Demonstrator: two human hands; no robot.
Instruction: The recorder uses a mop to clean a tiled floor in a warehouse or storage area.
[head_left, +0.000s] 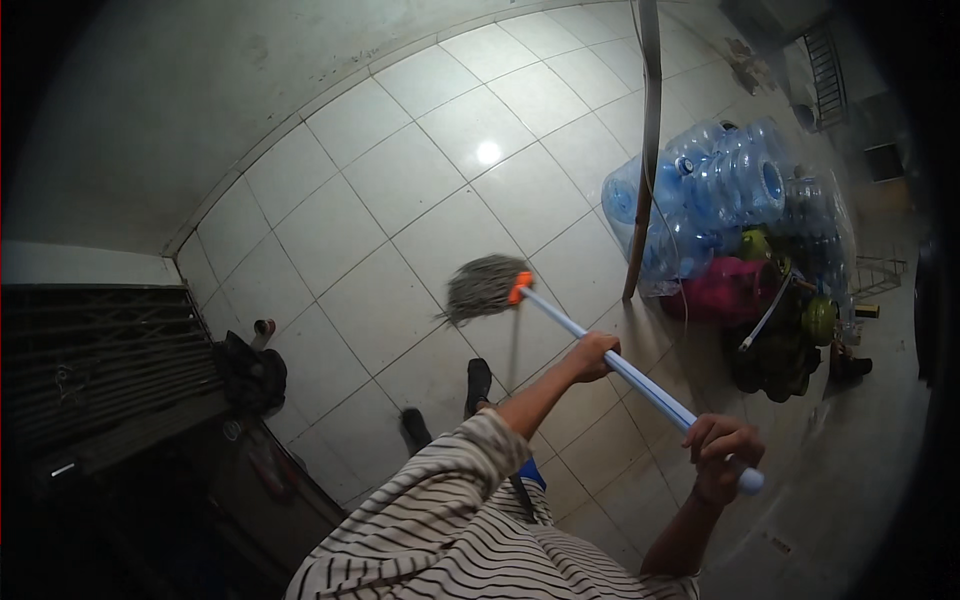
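A string mop with a grey head, an orange collar and a light blue handle slants across the middle of the view. My left hand is wrapped round the handle about midway along it. Closer to me and to the right, my right hand grips the handle near its rounded top end. The mop's strands lie spread over the white tiled floor, ahead of my feet. My shoes show below the mop head, partly behind my left arm.
Large clear blue water bottles are piled at the right, beside a pink container. A thin dark pole stands before them. Dark bags lie at the left by a metal shutter. A pale wall borders the floor.
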